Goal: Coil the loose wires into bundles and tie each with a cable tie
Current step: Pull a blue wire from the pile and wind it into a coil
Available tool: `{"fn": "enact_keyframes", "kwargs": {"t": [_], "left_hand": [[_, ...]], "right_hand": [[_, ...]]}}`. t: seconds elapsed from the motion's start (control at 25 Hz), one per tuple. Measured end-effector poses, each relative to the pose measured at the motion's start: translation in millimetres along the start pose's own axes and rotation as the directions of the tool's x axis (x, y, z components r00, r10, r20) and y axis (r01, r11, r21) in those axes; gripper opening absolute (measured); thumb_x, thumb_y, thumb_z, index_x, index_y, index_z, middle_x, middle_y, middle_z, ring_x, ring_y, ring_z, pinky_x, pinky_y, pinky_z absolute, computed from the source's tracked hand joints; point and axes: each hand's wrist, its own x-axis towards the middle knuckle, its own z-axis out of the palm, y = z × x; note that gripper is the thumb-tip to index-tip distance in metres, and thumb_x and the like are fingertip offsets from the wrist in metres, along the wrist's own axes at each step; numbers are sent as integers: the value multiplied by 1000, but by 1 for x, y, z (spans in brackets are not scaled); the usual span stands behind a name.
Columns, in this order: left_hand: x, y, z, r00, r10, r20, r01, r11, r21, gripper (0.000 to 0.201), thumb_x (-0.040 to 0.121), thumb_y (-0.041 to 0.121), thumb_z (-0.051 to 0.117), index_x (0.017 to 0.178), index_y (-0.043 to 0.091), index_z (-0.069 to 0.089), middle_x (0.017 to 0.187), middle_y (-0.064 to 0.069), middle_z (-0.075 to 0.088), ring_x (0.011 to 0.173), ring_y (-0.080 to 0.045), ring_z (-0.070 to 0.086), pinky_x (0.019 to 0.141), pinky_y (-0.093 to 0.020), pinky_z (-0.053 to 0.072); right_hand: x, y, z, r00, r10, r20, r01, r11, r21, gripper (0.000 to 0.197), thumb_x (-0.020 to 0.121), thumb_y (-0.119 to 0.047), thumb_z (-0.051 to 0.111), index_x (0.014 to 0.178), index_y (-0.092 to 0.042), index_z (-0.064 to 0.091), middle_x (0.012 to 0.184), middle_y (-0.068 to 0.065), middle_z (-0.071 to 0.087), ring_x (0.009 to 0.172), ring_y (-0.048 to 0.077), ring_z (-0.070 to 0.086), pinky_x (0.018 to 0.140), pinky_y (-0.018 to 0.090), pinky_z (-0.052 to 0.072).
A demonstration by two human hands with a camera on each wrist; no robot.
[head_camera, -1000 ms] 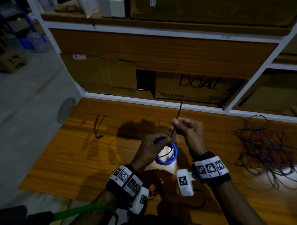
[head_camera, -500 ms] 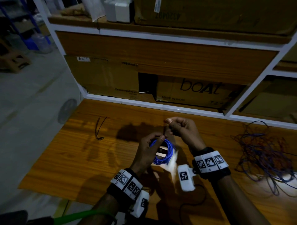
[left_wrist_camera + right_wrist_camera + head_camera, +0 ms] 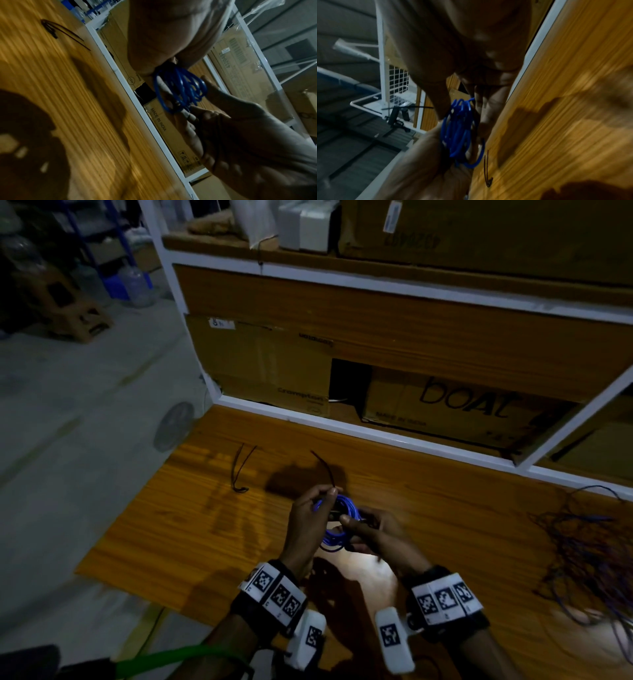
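Blue coil (image 3: 337,520): pinched by left hand (image 3: 310,525), right hand (image 3: 373,534) gripping beside it.
Tie (image 3: 323,467): tail rises above left fingers (image 3: 330,493), seemingly cinched.
Next: pull snug.

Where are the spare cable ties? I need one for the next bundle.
In the head view, the spare cable ties lie on the wooden tabletop, left of both hands, near the shelf's white rail.

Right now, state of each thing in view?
blue wire coil: coiled, held off the table between both hands
cable tie: around the coil, tail sticking up
left hand: pinching the coil and tie
right hand: gripping the coil
spare cable ties: lying on the table
loose wires: tangled, uncoiled
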Motion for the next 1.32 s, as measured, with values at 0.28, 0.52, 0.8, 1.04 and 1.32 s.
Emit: {"fn": "enact_keyframes", "kwargs": {"t": [0.28, 0.52, 0.8, 1.04, 1.32], "left_hand": [[-2, -10, -22, 990, -135, -32, 135, 991, 5, 22, 100, 39, 56, 120, 35, 67, 114, 7, 72, 100, -15, 72, 90, -47, 59], [-19, -11, -58, 939, -340, 57, 344, 935, -85, 35, 94, 41, 65, 114, 14, 71, 98, -10, 78, 90, -28, 76, 83, -38, 60], [-17, -11, -103, 919, -370, -132, 336, 914, -225, 27, 93, 30, 70, 108, 7, 69, 94, -12, 78, 85, -28, 76, 76, -34, 60], [7, -26, -165, 879, -387, -280, 296, 901, -316, 21, 98, 15, 63, 104, -4, 66, 90, -17, 75, 74, -27, 76, 63, -28, 60], [39, -33, -237, 767, -445, -462, 246, 869, -429, 20, 96, 3, 61, 101, -16, 62, 84, -27, 71, 66, -29, 73, 56, -27, 60]], "right_hand": [[17, 11, 12, 999, 35, -35, -31, 995, 91, 27, 100, -21, 60, 122, -8, 66, 107, 16, 75, 101, 30, 72, 98, 46, 55], [41, 8, 27, 994, 101, -48, -90, 978, 190, 29, 99, -18, 60, 125, -5, 62, 110, 19, 72, 96, 30, 71, 92, 44, 57], [94, 9, 83, 991, 108, 80, -109, 994, 14, 31, 96, -23, 66, 122, -8, 66, 98, 12, 71, 83, 24, 69, 82, 40, 56], [160, 24, 145, 990, 95, 104, -66, 967, -247, 39, 87, -30, 76, 122, -13, 70, 106, 5, 75, 96, 24, 72, 92, 51, 57], [228, 8, 229, 974, 151, 171, -70, 912, -404, 10, 83, -20, 80, 88, -18, 72, 77, 7, 72, 70, 23, 70, 84, 52, 59]]}}
